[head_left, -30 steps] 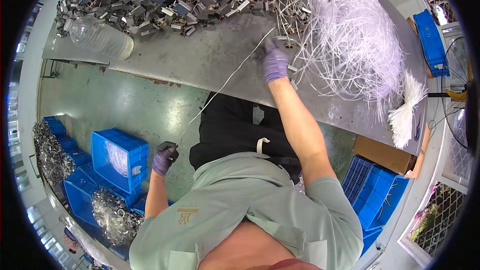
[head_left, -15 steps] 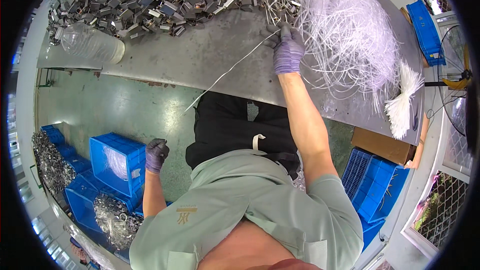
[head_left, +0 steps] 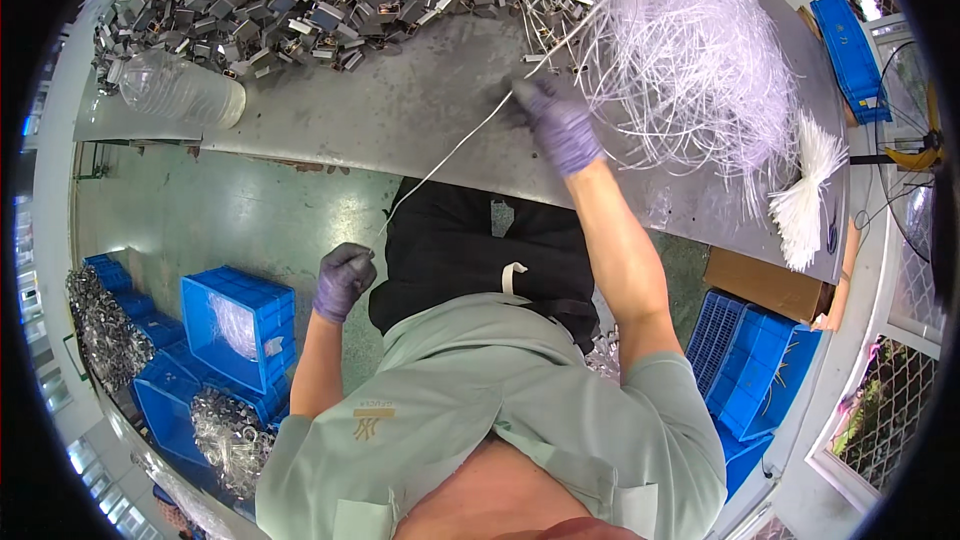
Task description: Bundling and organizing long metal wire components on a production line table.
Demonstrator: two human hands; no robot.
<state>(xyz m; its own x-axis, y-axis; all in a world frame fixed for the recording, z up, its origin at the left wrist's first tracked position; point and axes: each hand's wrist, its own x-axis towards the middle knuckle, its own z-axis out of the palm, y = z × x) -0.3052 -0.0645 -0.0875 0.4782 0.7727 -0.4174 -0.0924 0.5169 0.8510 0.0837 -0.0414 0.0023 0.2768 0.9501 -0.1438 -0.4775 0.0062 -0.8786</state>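
1. Reaching up across the grey tabletop [head_left: 400,120], right hand [head_left: 560,125] in a purple glove, fingers curled and pinched on one white strand [head_left: 450,155] at the near edge of the tangled white strand heap [head_left: 690,60]; exact finger grip hard to make out from above.
2. Running taut and diagonal from that pinch down to the left hand [head_left: 343,280], also gloved, closed in a fist around the strand's lower end, held low off the tabletop edge beside the lap; probably kept stretched this way to draw a single strand free of the tangle.
3. Lying just beside the right hand, a few small metal clips [head_left: 540,45] among the loose strand ends, within easy reach.
4. Spreading along the far side of the tabletop, a big pile of grey metal clips [head_left: 260,0], with a clear plastic bottle [head_left: 180,90] on its side near the left end.
5. Hanging over the right tabletop edge, a neat bundle of white strands [head_left: 805,190], kept apart from the tangle.
6. Standing on the green floor [head_left: 240,220] at the left, blue crates [head_left: 235,320], some holding shiny metal parts.
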